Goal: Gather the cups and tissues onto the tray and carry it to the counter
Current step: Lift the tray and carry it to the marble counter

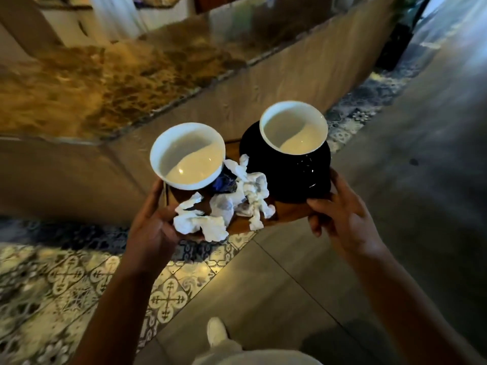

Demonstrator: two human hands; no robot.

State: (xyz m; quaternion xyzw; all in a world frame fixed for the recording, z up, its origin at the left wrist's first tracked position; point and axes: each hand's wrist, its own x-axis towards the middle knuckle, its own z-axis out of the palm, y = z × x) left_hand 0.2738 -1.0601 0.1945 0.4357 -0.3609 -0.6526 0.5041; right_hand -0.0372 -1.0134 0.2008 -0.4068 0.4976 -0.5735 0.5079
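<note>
While both hands grip tray (290, 210) edges | left hand (151, 225) | right hand (342, 217) | cups (188, 156), tissues (226, 209) between.

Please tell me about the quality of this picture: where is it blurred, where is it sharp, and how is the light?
Head view: the marble counter and far background are smeared by motion blur; the two cups, the crumpled tissues and both hands on the tray are fairly sharp. Light is dim and warm, with a bright patch on the patterned tiles. Wide-angle distortion bends the counter's edges.
</note>
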